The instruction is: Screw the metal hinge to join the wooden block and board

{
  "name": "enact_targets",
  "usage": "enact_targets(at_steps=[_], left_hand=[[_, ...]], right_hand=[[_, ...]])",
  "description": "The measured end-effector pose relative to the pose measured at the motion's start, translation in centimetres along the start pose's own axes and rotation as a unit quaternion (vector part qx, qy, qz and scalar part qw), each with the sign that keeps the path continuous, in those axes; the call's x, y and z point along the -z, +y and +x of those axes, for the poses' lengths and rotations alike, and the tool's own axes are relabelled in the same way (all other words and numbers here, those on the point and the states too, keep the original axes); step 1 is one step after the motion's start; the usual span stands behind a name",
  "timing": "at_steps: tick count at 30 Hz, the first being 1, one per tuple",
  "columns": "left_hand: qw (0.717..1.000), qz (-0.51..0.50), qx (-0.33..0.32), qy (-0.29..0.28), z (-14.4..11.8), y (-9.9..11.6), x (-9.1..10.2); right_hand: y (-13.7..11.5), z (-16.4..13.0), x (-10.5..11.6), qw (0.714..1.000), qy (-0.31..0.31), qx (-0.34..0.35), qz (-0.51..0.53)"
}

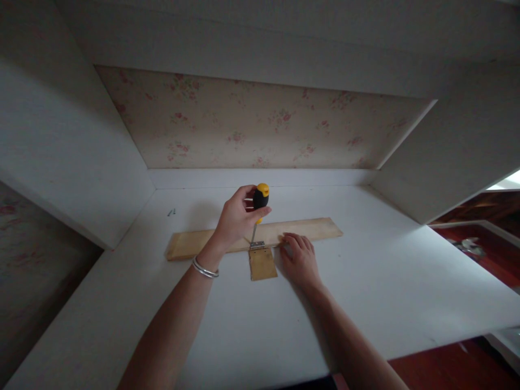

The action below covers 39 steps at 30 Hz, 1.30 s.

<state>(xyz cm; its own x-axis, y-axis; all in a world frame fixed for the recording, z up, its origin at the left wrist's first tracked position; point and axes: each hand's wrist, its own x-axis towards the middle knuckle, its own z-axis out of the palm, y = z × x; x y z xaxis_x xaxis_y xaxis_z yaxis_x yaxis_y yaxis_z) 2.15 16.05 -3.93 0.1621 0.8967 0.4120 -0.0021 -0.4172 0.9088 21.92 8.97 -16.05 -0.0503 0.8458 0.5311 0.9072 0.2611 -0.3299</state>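
My left hand (238, 216) is wrapped around the screwdriver (259, 208), held upright with its tip on the hinge (257, 245) joining the long wooden strip (203, 242) and small wooden piece (262, 264). My right hand (299, 257) lies spread flat, pressing the strip's near edge onto the white counter (365, 281).

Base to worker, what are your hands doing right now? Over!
Left hand grips screwdriver, tip down on hinge. Right hand flat, steadying long plank beside small wood piece. Loose screws far left, apart.
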Motion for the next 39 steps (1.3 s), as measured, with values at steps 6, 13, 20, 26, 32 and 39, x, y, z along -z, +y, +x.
enact_targets(at_steps=[6, 13, 20, 26, 32, 39], left_hand=[[0.99, 0.108, -0.056, 0.067, -0.1, -0.3, -0.6], [0.998, -0.003, -0.013, -0.064, -0.4, 0.5, 0.0], [0.999, 0.011, -0.031, -0.002, 0.0, 0.1, 0.3], [0.999, 0.042, -0.035, 0.0, -0.2, 0.1, -0.2], [0.993, -0.038, 0.011, -0.115, -0.1, 0.9, 0.8], [0.998, -0.032, 0.003, -0.053, 0.1, 0.5, 0.2]], right_hand=[[-0.1, 0.0, 0.1, 1.0, -0.011, 0.002, -0.005], [-0.1, 0.0, 0.1, 1.0, -0.005, 0.004, -0.003], [0.0, 0.0, 0.0, 1.0, 0.002, 0.001, -0.001], [0.0, 0.0, 0.0, 1.0, -0.006, 0.002, -0.001], [-0.2, 0.0, 0.2, 1.0, 0.001, -0.001, 0.004], [-0.1, 0.0, 0.1, 1.0, -0.002, 0.001, 0.003]])
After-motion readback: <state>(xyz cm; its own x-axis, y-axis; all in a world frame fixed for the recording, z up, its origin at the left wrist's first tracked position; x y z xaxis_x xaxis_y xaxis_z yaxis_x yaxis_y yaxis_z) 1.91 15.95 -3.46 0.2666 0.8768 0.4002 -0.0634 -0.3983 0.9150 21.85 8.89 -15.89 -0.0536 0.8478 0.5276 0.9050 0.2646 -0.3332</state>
